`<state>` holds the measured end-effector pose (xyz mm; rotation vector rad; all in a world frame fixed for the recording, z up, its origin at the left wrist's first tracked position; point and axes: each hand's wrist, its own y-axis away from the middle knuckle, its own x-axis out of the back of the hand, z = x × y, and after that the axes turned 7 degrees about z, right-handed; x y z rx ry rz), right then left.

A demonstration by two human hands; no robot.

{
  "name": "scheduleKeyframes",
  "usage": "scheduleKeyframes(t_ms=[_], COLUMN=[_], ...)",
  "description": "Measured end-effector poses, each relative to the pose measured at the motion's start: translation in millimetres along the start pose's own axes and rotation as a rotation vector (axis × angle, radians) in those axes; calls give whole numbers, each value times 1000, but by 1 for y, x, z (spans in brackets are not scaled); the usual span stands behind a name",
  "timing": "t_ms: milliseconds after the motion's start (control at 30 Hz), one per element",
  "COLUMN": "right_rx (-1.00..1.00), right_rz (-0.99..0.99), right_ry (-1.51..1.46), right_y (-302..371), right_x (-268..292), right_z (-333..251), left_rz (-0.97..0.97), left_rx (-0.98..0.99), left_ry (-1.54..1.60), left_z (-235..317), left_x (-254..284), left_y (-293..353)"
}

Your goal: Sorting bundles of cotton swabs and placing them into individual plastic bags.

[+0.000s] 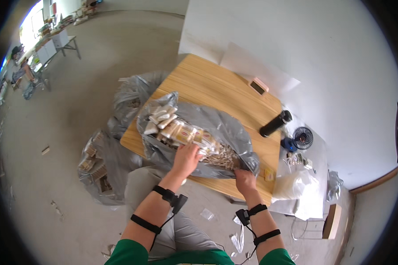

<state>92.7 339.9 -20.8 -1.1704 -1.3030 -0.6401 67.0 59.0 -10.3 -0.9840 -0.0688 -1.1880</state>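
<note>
Nearest the camera, grey trousers and green sleeves fill the six o'clock edge, both forearms banded with black straps. The left hand (186, 160) reaches up toward twelve o'clock, palm down and fingers spread loosely over the small wrapped packets (177, 130) spilling inside the open grey plastic bag (216, 121); whether it grips any packet cannot be told. The right hand (245, 180), at four o'clock from the left, is curled shut, pinching the bag's near edge. The bag lies across the near half of the wooden table (208, 81), its mouth gaping toward the person. At three o'clock from the bag a black cylindrical bottle (275, 124) lies on the tabletop, with a small black fan (302, 138) just beyond the table's edge. At nine o'clock, two more grey bags (102, 163) of packets slump on the concrete floor (97, 53) beside the table. Farther off, a white wall (323, 53) rises at one o'clock, and a distant workbench (57, 42) stands at eleven o'clock.
</note>
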Motion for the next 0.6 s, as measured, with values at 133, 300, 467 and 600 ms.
scheduleKeyframes(t_ms=[133, 300, 467, 600], right_rx=[-72, -88, -101, -291], right_rz=[-260, -296, -233, 56], right_ry=[82, 3, -291, -163], right_y=[27, 56, 39, 9], right_x=[21, 42, 62, 34], right_z=[-18, -46, -44, -4], left_rz=[-45, -99, -102, -47], left_rx=[15, 50, 57, 42], left_ry=[53, 154, 154, 230], left_z=[8, 17, 27, 39], left_x=[-1, 11, 9, 0], left_y=[4, 2, 3, 1])
